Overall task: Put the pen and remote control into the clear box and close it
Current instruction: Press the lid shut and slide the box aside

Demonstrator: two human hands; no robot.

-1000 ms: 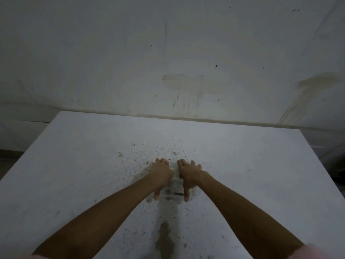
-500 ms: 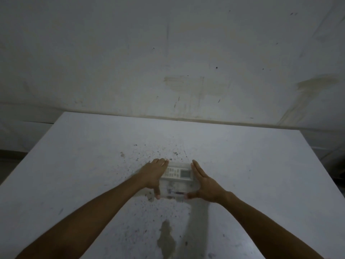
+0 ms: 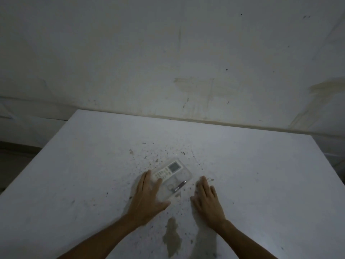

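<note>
The clear box (image 3: 186,173) lies on the white table (image 3: 74,174), turned at an angle, lid down. Through it I see the white remote control (image 3: 169,170) with its grey screen, and the dark pen (image 3: 179,186) nearer me. My left hand (image 3: 149,197) rests flat, fingers apart, touching the box's left end and partly covering it. My right hand (image 3: 207,199) lies flat on the table to the right of the box, apart from it, holding nothing.
Dark specks and a brownish stain (image 3: 172,234) mark the table in front of me. A stained grey wall (image 3: 186,62) rises right behind the table's far edge. The floor drops away at the left edge (image 3: 22,165).
Both hands came off the top of the box and moved apart and back toward me. The box has turned to lie diagonally; the right hand no longer touches it.
</note>
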